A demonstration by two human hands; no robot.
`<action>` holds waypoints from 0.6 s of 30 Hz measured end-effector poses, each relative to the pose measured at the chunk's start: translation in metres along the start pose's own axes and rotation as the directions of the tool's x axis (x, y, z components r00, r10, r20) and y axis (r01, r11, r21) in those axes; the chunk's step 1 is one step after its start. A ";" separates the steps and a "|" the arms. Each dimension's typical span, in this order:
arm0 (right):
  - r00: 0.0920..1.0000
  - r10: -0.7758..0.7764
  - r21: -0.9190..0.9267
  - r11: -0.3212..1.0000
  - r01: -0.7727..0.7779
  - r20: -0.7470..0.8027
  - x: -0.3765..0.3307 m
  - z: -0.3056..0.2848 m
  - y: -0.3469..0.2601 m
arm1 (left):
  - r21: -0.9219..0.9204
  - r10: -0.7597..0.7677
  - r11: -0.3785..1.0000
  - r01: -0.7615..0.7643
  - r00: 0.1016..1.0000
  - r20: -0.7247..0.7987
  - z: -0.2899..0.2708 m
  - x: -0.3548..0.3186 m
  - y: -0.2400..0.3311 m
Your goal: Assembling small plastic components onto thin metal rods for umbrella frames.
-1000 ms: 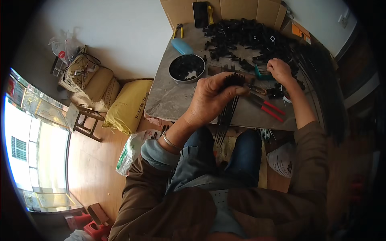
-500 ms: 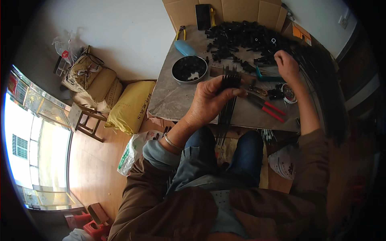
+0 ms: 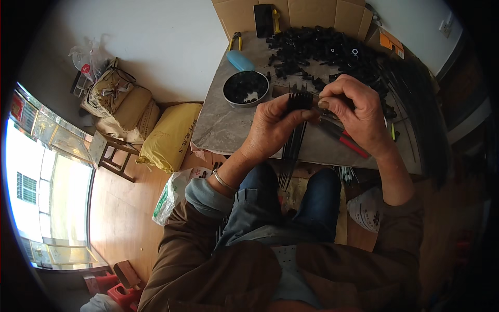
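My left hand (image 3: 271, 126) is closed on a bundle of thin black rods (image 3: 293, 143), gripped near their upper ends. A row of small black tips (image 3: 300, 101) stands up between its thumb and fingers, and the long ends hang down past the table edge. Close beside it on the right, my right hand (image 3: 357, 110) is pinched, thumb against forefinger. What the pinch holds, if anything, is too small to make out. Under the right hand lie red-handled pliers (image 3: 353, 145), partly covered.
A round pan (image 3: 245, 88) of small black pieces stands on the grey table (image 3: 215, 122). Behind are a heap of black parts (image 3: 322, 49), a blue object (image 3: 240, 61), yellow-handled pliers (image 3: 236, 40) and a phone (image 3: 264, 22). Long black rods (image 3: 421, 99) lie along the right edge.
My right hand has come left and nearer, from over the teal box at the table's right to beside the bundle. My left hand keeps its hold in nearly the same place.
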State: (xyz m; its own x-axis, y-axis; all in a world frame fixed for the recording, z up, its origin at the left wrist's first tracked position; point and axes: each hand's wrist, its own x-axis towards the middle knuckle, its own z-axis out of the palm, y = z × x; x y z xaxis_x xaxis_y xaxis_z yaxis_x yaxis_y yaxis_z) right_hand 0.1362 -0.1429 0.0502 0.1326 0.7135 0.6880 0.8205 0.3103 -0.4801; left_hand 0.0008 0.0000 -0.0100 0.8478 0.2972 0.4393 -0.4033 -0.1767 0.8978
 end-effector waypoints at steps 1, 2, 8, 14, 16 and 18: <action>1.000 -0.001 0.000 1.000 0.001 0.001 0.000 0.000 -0.001 | 0.001 0.000 1.000 0.000 1.000 -0.008 0.000 -0.001 0.002; 1.000 0.008 -0.011 1.000 -0.008 0.001 0.000 0.000 -0.001 | 0.001 0.001 1.000 -0.001 1.000 -0.015 0.000 -0.001 0.003; 0.999 0.037 -0.003 0.999 -0.037 0.022 0.000 0.001 -0.003 | -0.036 -0.012 0.999 0.011 0.999 -0.029 0.000 -0.003 0.005; 0.999 0.041 0.004 0.999 -0.041 0.020 0.002 0.001 -0.004 | -0.030 -0.009 1.000 0.008 1.000 -0.017 -0.001 -0.003 0.004; 0.999 0.042 0.016 0.999 -0.042 0.009 0.002 0.001 -0.004 | -0.038 -0.007 0.999 0.007 1.000 -0.018 -0.002 -0.003 0.003; 0.996 0.056 -0.003 0.998 -0.056 0.072 0.003 -0.002 -0.005 | -0.047 -0.007 0.999 0.006 1.000 -0.019 -0.001 -0.003 0.001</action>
State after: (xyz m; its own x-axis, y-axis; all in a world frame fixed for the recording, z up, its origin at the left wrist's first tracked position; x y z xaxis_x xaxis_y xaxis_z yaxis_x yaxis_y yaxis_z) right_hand 0.1334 -0.1439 0.0554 0.1381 0.7735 0.6185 0.8135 0.2676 -0.5163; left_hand -0.0030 0.0001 -0.0100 0.8438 0.3162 0.4337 -0.4140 -0.1307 0.9008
